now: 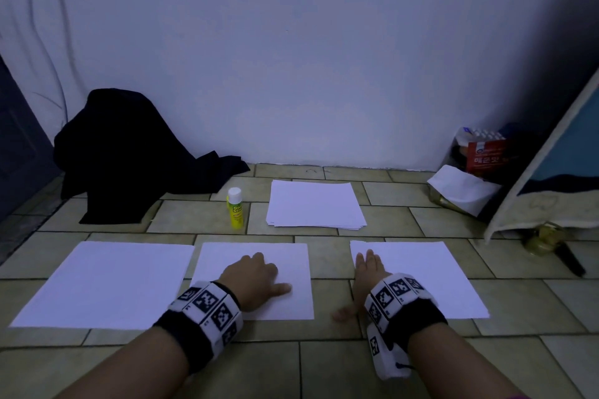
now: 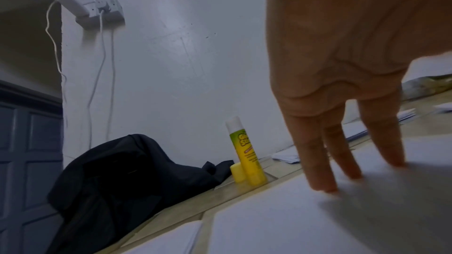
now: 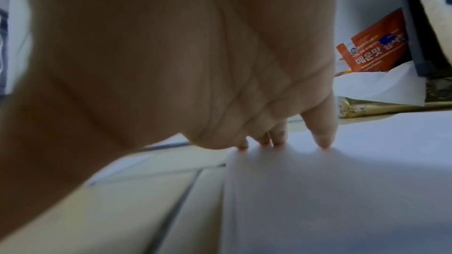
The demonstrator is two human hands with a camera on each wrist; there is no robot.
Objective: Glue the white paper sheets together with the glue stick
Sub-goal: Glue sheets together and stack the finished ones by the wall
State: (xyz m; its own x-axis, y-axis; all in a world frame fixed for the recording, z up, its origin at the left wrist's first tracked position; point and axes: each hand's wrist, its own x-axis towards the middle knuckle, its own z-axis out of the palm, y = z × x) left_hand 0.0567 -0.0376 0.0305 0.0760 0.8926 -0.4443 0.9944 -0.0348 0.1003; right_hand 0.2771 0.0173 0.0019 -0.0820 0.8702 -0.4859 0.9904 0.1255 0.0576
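Three single white sheets lie in a row on the tiled floor [image 1: 324,363]: left sheet [image 1: 107,282], middle sheet [image 1: 291,266] and right sheet [image 1: 431,275], each apart from its neighbour by a strip of bare tile. Beyond the middle sheet lies a paper stack [image 1: 314,204], its edges slightly fanned. The glue stick [image 1: 234,208] stands upright just left of the stack, white end up; in the left wrist view a small yellow piece [image 2: 237,172], possibly its cap, stands touching its base.

The left hand [image 1: 256,278] rests palm down on the middle sheet, its fingers [image 2: 320,163] straight, slightly spread, tips on the paper. The right hand [image 1: 368,272] rests over the left edge of the right sheet, its fingers [image 3: 322,132] extended with tips on the paper and thumb on the bare tile. Neither hand grips anything. Both wrists carry bands with black-and-white markers.

Surroundings: a dark cloth heap [image 1: 129,152] against the wall, left of the glue stick; a red snack packet [image 1: 486,155] and crumpled white bag [image 1: 460,188] in the far right corner; a leaning blue board [image 1: 564,152] at right, with a brass-coloured object [image 1: 541,238] at its foot.
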